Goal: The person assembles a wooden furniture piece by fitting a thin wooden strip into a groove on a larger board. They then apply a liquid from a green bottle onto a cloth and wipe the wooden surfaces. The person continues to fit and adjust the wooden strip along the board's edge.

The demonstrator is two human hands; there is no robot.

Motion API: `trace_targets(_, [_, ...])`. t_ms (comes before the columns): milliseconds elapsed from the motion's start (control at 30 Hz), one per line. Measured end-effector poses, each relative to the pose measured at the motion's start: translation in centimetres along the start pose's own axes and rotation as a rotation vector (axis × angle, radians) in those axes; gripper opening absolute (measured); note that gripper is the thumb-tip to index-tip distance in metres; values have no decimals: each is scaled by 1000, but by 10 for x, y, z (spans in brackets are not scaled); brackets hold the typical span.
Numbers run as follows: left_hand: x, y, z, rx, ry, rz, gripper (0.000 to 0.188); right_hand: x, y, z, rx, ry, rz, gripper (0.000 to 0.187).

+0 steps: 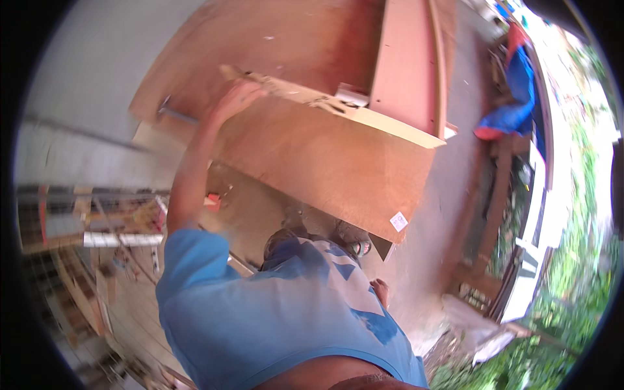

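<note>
My left hand (242,94) reaches forward and is closed on the near left end of a pale wooden strip (390,125). The strip stands along a large brown plywood panel (325,153), which carries a small white sticker (398,221) at its near right corner. Against the strip's right part meets a long pinkish board (406,65). A small white piece (351,94) sits in the corner between them. Beside my left forearm, a hammer-like metal tool (175,112) lies on the panel's left side. My right hand (380,290) hangs low by my shirt, mostly hidden, its fingers unclear.
Stacked wood and slats (84,273) lie at the left behind a wire mesh. A small red box (212,201) is on the floor near my feet. Along the right are a blue and red tarp (517,91), timber pieces (494,208) and green plants (578,260).
</note>
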State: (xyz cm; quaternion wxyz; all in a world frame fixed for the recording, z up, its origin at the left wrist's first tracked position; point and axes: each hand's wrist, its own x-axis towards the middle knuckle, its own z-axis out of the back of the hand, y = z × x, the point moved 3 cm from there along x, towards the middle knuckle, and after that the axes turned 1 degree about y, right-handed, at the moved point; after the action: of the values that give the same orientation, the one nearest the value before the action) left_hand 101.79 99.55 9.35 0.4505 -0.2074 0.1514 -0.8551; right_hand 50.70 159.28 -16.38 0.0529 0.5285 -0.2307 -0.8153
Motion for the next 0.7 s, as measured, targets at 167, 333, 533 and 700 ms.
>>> trace_targets(167, [17,2,8,-60,30,40,30,-37,-3,-59,253,-56,-98,49])
trace_targets(333, [23,4,16,-72,49,91,32,-55,-47,-79,388,-147,-164,47])
trace_targets(533, [27,29,-3,-409,108,316,28,-86,-101,-96,508,-249,-259,50])
trace_targets(700, [23,65,-20,-665,222,348,24,-90,-135,-119,409,-132,-262,47])
